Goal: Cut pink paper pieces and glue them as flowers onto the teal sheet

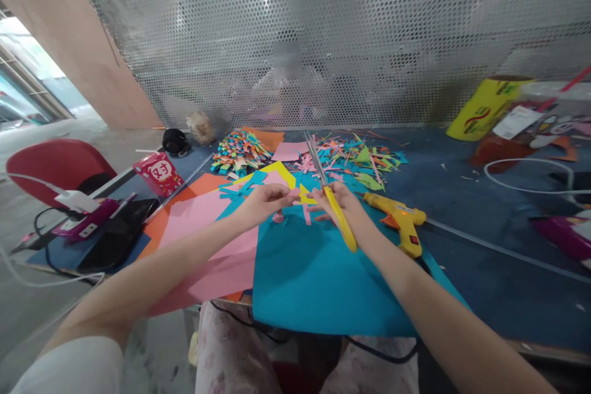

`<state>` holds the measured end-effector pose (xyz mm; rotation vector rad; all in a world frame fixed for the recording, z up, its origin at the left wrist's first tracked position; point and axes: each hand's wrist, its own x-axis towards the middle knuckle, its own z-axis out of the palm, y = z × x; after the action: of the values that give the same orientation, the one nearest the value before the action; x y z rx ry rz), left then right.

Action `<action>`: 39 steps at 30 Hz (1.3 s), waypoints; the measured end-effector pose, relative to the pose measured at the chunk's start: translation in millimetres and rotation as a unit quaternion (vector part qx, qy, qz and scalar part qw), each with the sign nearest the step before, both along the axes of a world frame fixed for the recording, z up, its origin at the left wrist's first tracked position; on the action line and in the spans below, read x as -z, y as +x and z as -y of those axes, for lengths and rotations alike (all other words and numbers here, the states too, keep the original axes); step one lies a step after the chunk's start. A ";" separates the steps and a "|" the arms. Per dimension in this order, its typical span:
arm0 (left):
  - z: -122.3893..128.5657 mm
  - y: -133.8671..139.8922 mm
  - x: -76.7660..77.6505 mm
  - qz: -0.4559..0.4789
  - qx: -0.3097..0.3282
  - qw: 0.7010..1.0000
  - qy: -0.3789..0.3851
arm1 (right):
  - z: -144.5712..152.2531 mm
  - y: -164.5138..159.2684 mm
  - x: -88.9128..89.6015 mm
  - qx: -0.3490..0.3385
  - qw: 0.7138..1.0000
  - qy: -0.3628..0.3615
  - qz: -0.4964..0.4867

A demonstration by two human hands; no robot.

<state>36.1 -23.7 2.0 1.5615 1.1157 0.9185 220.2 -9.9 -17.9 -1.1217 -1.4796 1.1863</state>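
My left hand (266,200) is closed in a pinch over the blue sheet (318,283), with what looks like a small pink piece at its fingertips. Below it lies a small curled pink piece (277,217). Scissors (342,221) with yellow handles rest in my right hand (339,200), blades pointing away from me. Beside its fingertips, a short pink paper strip (307,214) hangs down; whether the fingers hold it I cannot tell. Yellow paper (279,171) and blue cut strips (242,191) lie just behind and left of my hands.
Beyond my hands are a pile of multicoloured fringed pieces (240,151) and loose paper scraps (360,160). Right of my right arm lies a yellow glue gun (399,215). Pink sheets (207,246), a red drink carton (158,173) and a purple power strip (85,221) are leftward. A perforated metal panel (346,31) stands behind.
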 end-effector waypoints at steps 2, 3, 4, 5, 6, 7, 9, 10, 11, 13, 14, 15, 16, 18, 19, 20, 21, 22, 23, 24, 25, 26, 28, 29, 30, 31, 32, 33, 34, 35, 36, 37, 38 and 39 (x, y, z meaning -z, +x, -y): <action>-1.8 4.8 5.2 0.008 -0.019 1.000 0.012 | 3.3 -1.1 -2.8 -0.015 1.000 -0.003 -0.019; -1.8 6.1 7.8 0.015 -0.026 0.999 0.019 | 4.7 -1.5 -5.0 -0.016 0.999 -0.006 -0.031; -1.3 6.9 10.4 0.025 -0.033 0.999 0.024 | 5.8 -1.8 -7.5 -0.011 0.999 -0.008 -0.041; -0.5 7.5 12.7 0.037 -0.037 0.998 0.026 | 6.7 -2.0 -10.1 -0.002 0.999 -0.011 -0.047; 0.6 7.9 14.8 0.052 -0.040 0.998 0.022 | 7.3 -2.2 -12.6 0.007 0.999 -0.012 -0.051; 2.0 8.5 16.3 0.065 -0.041 0.997 0.014 | 7.7 -2.3 -14.7 0.010 0.998 -0.012 -0.054; 5.4 10.6 17.6 0.083 -0.046 0.995 -0.011 | 8.2 -2.8 -17.0 0.015 0.998 -0.009 -0.053; 7.3 12.2 17.3 0.088 -0.048 0.995 -0.023 | 8.3 -3.1 -17.1 0.020 0.999 -0.005 -0.047; 9.4 14.0 16.4 0.089 -0.049 0.994 -0.032 | 8.3 -3.3 -16.6 0.027 0.999 -0.001 -0.037; 13.5 17.4 13.8 0.089 -0.042 0.994 -0.046 | 8.4 -3.4 -14.1 0.040 0.999 0.003 -0.015; 15.5 18.8 12.4 0.089 -0.033 0.994 -0.051 | 8.4 -3.3 -12.6 0.042 0.999 0.003 -0.011; 17.4 19.7 11.1 0.086 -0.023 0.995 -0.053 | 8.4 -3.2 -11.1 0.038 0.999 0.001 -0.012; 19.0 20.1 10.0 0.080 -0.015 0.995 -0.052 | 8.2 -3.0 -9.9 0.032 0.999 -0.006 -0.016; 21.7 19.8 8.6 0.058 -0.004 0.998 -0.037 | 8.1 -2.9 -8.5 0.023 0.999 -0.024 -0.025; 22.6 19.3 8.1 0.046 -0.002 0.999 -0.026 | 8.1 -3.0 -8.1 0.018 0.999 -0.031 -0.028; 23.4 18.9 7.8 0.037 -0.001 0.999 -0.015 | 8.4 -3.0 -8.0 0.015 0.999 -0.036 -0.032; 24.1 18.5 7.5 0.032 0.000 0.999 -0.007 | 8.9 -3.0 -8.2 0.011 0.999 -0.038 -0.037; 24.8 18.4 7.2 0.031 0.002 1.000 -0.003 | 9.6 -3.0 -8.6 0.007 0.998 -0.036 -0.043; 25.4 18.5 6.9 0.033 0.007 0.999 -0.006 | 10.6 -2.8 -9.5 0.000 0.998 -0.034 -0.050; 26.0 18.7 6.5 0.039 0.013 0.999 -0.014 | 11.9 -2.5 -10.9 -0.007 0.998 -0.034 -0.059; 26.5 19.0 6.1 0.047 0.019 0.998 -0.026 | 13.2 -2.1 -12.8 -0.011 0.997 -0.036 -0.069; 26.8 19.0 5.7 0.057 0.023 0.997 -0.038 | 14.6 -1.8 -15.2 -0.011 0.996 -0.039 -0.078; 26.4 18.3 5.1 0.080 0.021 0.996 -0.045 | 16.8 -1.0 -20.7 -0.007 0.995 -0.042 -0.087; 25.5 17.2 4.8 0.090 0.009 0.995 -0.037 | 17.5 -0.6 -23.2 -0.001 0.995 -0.041 -0.088; 24.1 15.9 4.5 0.099 -0.009 0.995 -0.021 | 17.8 -0.2 -25.2 0.006 0.996 -0.037 -0.086; 22.2 14.2 4.3 0.110 -0.030 0.993 -0.005 | 17.7 0.1 -26.6 0.011 0.996 -0.034 -0.080; 20.1 12.5 4.1 0.123 -0.052 0.991 0.010 | 17.5 0.3 -27.1 0.015 0.997 -0.033 -0.072; 18.0 11.0 3.9 0.138 -0.074 0.988 0.019 | 17.1 0.3 -26.6 0.017 0.997 -0.036 -0.061; 16.0 9.7 3.9 0.152 -0.093 0.984 0.026 | 16.8 0.1 -25.3 0.015 0.998 -0.039 -0.050; 14.5 8.8 3.9 0.165 -0.107 0.980 0.030 | 16.6 -0.3 -23.2 0.008 0.998 -0.042 -0.040; 13.7 8.5 4.1 0.176 -0.117 0.977 0.031 | 16.4 -1.0 -20.6 -0.003 0.998 -0.042 -0.035; 13.5 8.6 4.6 0.184 -0.122 0.975 0.030 | 16.4 -1.9 -17.6 -0.014 0.999 -0.039 -0.034; 14.1 9.1 5.2 0.188 -0.121 0.974 0.025 | 16.5 -3.0 -14.6 -0.024 0.999 -0.033 -0.036; 15.2 10.0 5.8 0.190 -0.113 0.975 0.019 | 16.5 -4.1 -11.9 -0.030 0.998 -0.026 -0.039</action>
<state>46.1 -38.9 -3.9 1.2327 1.0125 1.3346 216.2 -26.4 -6.1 -1.0592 -1.4387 1.3027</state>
